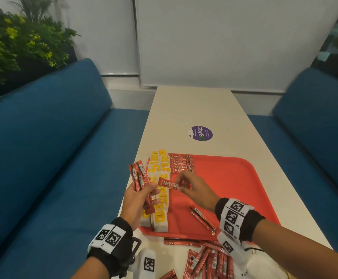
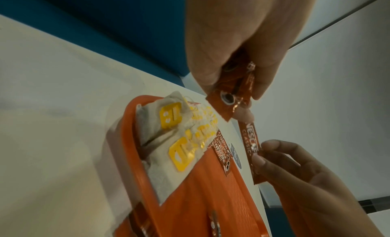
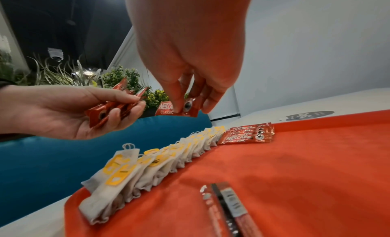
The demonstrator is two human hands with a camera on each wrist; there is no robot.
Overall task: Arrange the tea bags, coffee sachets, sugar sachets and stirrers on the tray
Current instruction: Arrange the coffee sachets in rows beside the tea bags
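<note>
Two bare hands work above a red plastic tray point(image 1: 234, 178) that lies on a long white table point(image 1: 194, 109); the left hand point(image 1: 138, 200), held over the tray's left edge, has its fingers and thumb curled round a fanned bundle of red foil coffee sachets point(image 1: 141, 182); the right hand point(image 1: 196, 190) pinches one end of a single red Nescafé coffee sachet point(image 1: 168, 184) between thumb and fingertips, holding it in the air just beside the left hand's thumb, above the tea bags; a double row of white paper tea bags with yellow tags point(image 3: 160, 164) runs along the left side of the tray, overlapping one another; at the far end of that row a short stack of red coffee sachets point(image 1: 181, 164) lies flat in the tray's far-left corner; one long red sachet point(image 1: 203, 220) lies alone and slantwise on the near part of the tray, under the right wrist; more loose red sachets point(image 1: 208, 260) are scattered on the table just in front of the tray; a round purple sticker point(image 1: 200, 133) sits on the table beyond the tray; blue upholstered benches point(image 1: 43, 148) flank the table.
</note>
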